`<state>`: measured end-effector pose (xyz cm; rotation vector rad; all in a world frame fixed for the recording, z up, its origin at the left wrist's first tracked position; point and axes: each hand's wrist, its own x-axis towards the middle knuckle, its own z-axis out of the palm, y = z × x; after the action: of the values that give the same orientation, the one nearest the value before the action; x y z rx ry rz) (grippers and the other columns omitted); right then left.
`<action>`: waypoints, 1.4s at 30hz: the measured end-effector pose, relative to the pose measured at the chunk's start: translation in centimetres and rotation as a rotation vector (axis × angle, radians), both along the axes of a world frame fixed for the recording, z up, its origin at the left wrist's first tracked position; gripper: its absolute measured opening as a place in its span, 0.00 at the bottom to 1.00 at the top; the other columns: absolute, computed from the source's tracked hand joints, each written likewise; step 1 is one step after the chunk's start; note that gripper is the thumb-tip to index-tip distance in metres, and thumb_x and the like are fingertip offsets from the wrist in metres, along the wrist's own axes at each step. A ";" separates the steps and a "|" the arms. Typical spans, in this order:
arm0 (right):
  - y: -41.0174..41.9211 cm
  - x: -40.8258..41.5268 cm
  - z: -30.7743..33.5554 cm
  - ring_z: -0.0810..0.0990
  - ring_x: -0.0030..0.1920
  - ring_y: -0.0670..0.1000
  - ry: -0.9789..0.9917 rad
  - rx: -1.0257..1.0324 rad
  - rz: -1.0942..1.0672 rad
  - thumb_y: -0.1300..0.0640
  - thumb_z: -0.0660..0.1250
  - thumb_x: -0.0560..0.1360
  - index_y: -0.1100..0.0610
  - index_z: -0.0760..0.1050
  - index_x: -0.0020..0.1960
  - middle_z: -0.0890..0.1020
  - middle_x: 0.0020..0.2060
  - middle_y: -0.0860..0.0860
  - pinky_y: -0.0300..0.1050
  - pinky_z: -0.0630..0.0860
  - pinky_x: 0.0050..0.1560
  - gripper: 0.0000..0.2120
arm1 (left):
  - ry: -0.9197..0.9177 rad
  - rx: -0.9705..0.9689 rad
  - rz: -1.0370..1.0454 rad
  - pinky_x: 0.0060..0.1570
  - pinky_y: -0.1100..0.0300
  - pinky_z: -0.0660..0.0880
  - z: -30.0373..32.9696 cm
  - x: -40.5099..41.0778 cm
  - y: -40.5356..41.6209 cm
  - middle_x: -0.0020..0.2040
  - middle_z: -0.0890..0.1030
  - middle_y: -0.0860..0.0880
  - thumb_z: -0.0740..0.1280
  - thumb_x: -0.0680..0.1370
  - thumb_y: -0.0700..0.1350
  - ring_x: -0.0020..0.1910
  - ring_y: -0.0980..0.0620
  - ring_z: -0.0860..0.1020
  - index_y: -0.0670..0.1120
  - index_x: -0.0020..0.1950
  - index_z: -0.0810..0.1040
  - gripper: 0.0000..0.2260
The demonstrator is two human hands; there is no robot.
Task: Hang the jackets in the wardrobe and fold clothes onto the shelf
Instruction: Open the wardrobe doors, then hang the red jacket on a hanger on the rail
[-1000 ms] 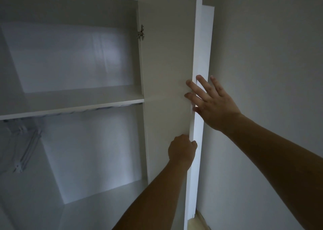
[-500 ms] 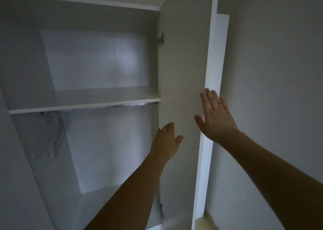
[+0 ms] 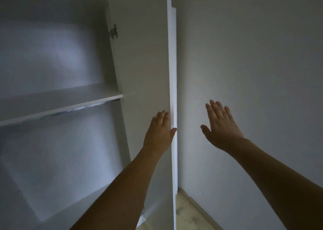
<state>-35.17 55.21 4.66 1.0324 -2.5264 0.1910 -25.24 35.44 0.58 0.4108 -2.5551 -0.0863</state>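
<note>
Since a second ago: both hands are letting go of the door (image 3: 143, 58) edge they were gripping, fingers going flat, and the door is sitting swung wider, nearly against the side wall (image 3: 253, 63) now.
Progress: honestly this is just the warm-up. The wardrobe (image 3: 52, 46) is standing open and that's about it. No jackets, no clothes to fold showing anywhere in view, so I'm guessing all the hanging and folding is still waiting to happen.
Shelf: the shelf (image 3: 61, 100) is sitting bare inside the wardrobe, roughly at hand height, left of the door.
Rail: something pale is peeking out right under the shelf, too dim to say what it is.
Left hand: the left hand (image 3: 160, 131) is lying flat against the inside face of the door, right by its front edge, fingers straight and together, thumb tip reaching over onto the edge. Pressing, not gripping, as far as I can tell.
Right hand: the right hand (image 3: 221, 124) is hanging wide open with fingers spread, on the far side of the door edge in front of the wall, holding nothing. Can't tell if it's actually touching the wall.
Floor: a strip of light floor (image 3: 188, 214) is showing at the bottom between door and wall.
</note>
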 end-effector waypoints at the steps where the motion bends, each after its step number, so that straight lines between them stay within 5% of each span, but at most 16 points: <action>1: 1.5 0.1 -0.4 0.33 0.77 0.54 -0.021 0.003 -0.036 0.43 0.48 0.82 0.58 0.36 0.78 0.37 0.78 0.55 0.52 0.35 0.76 0.34 | 0.006 -0.046 -0.030 0.78 0.53 0.47 -0.3 -0.6 0.9 0.80 0.52 0.44 0.54 0.84 0.55 0.79 0.47 0.48 0.42 0.80 0.50 0.29; 14: 26.7 9.7 -2.8 0.40 0.78 0.51 -0.111 -0.105 -0.389 0.47 0.52 0.83 0.56 0.44 0.80 0.44 0.79 0.53 0.46 0.35 0.75 0.31 | -0.108 -0.156 -0.434 0.78 0.52 0.46 -1.9 -0.4 22.3 0.81 0.50 0.44 0.50 0.85 0.55 0.80 0.45 0.47 0.42 0.80 0.48 0.29; 42: 75.0 34.7 -13.5 0.47 0.78 0.52 -0.382 -0.223 -0.750 0.51 0.58 0.81 0.54 0.48 0.79 0.50 0.79 0.52 0.48 0.41 0.75 0.31 | -0.317 0.011 -0.832 0.77 0.53 0.45 -10.2 16.2 71.5 0.80 0.52 0.44 0.52 0.85 0.52 0.79 0.46 0.49 0.41 0.80 0.51 0.27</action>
<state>-0.42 130.17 -8.82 -0.0836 -2.9437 0.4632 -9.02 106.94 -9.60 -0.7080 -2.8594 -0.3582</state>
